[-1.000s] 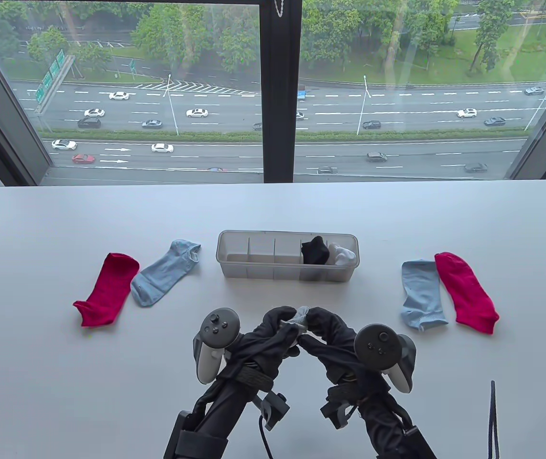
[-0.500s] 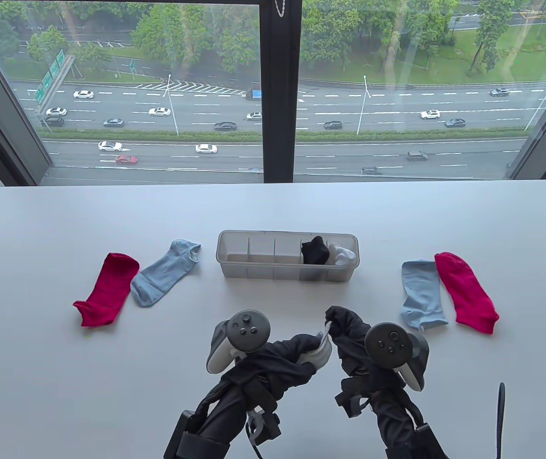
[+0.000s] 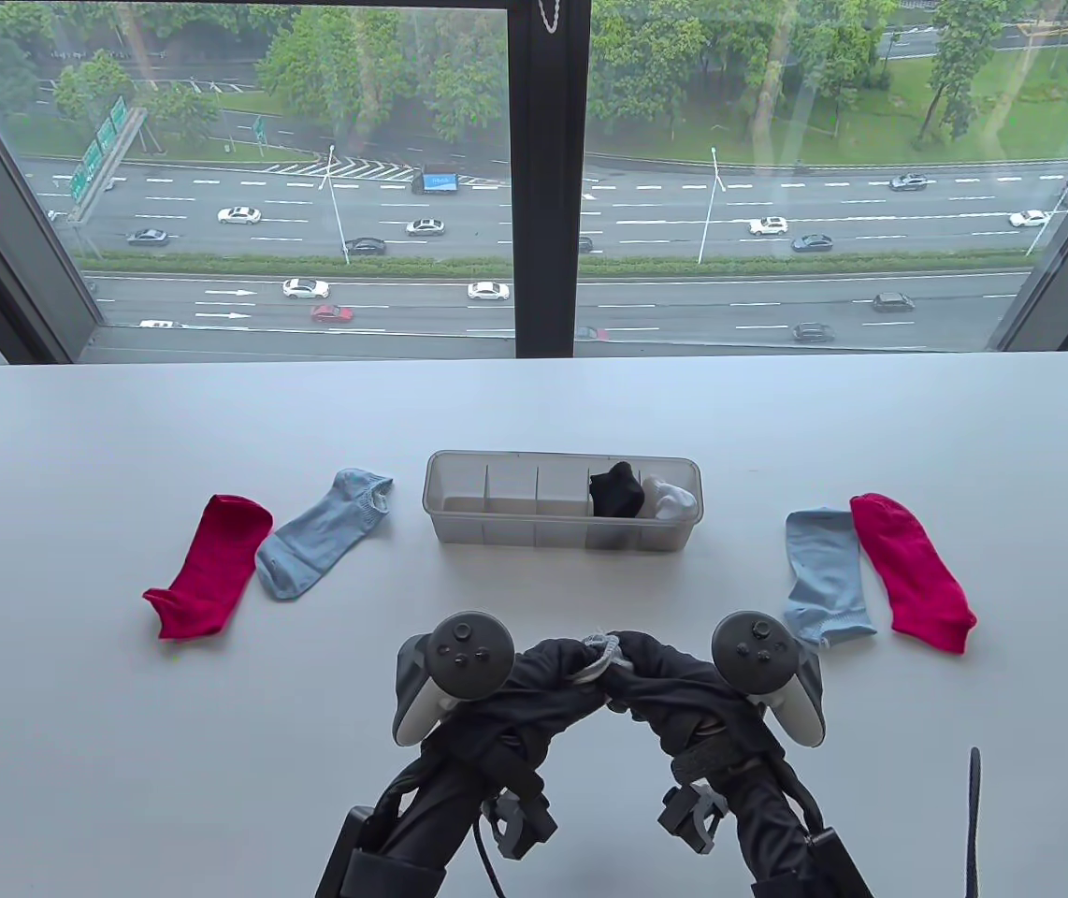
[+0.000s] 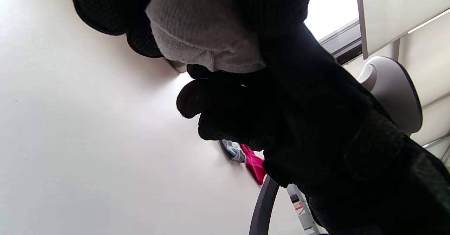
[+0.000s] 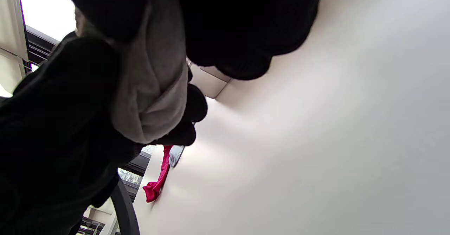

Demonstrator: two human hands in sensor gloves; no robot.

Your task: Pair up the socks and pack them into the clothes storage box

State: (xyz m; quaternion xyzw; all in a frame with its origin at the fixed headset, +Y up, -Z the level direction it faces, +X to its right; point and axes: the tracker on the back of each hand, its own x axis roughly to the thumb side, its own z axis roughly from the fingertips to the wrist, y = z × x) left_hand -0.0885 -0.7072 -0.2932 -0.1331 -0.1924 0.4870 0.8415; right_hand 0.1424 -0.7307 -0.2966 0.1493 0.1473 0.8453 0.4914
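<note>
A white table (image 3: pixel 122 748) carries a clear divided storage box (image 3: pixel 562 533), the landmark here. Its two rightmost compartments hold a black sock bundle (image 3: pixel 615 490) and a white sock bundle (image 3: pixel 670 498). Left of the box lie a red sock (image 3: pixel 211 566) and a light blue sock (image 3: pixel 319 533); right of it lie a second light blue sock (image 3: pixel 824 575) touching a second red sock (image 3: pixel 913 571). In front of the box, your left hand (image 3: pixel 543 669) and right hand (image 3: pixel 660 669) meet, fingers of both curled tightly around a bunched grey sock (image 3: pixel 601 652).
</note>
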